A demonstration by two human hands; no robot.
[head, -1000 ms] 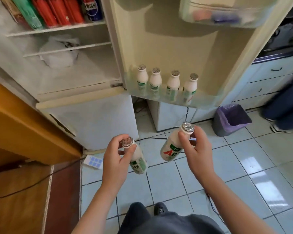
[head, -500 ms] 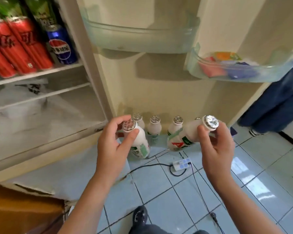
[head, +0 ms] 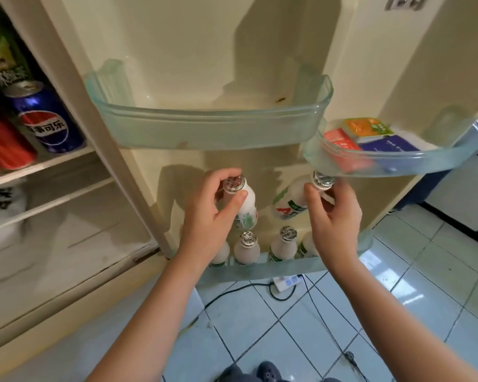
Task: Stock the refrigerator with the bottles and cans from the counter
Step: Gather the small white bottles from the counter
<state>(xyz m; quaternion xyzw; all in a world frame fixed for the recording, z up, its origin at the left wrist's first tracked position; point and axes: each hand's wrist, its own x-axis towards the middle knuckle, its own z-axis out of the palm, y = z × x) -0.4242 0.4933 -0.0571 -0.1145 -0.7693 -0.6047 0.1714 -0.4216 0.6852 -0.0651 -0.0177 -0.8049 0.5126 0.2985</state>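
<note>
**Two bottles above door shelf [head: 260, 271]**

Your left hand [head: 213, 216] pinches an upright bottle [head: 247, 208] by its cap, just above the shelved row [head: 247, 248]. Your right hand [head: 334, 216] grips a tilted bottle [head: 290, 199] at the cap, probably to duck the tray [head: 384, 165] overhead.

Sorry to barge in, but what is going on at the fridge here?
A person is stocking the fridge door. The left hand grips one small white bottle by its cap end, and the right hand grips a tilted bottle. Both hang above the bottom door shelf, where other bottles stand upright.
</note>
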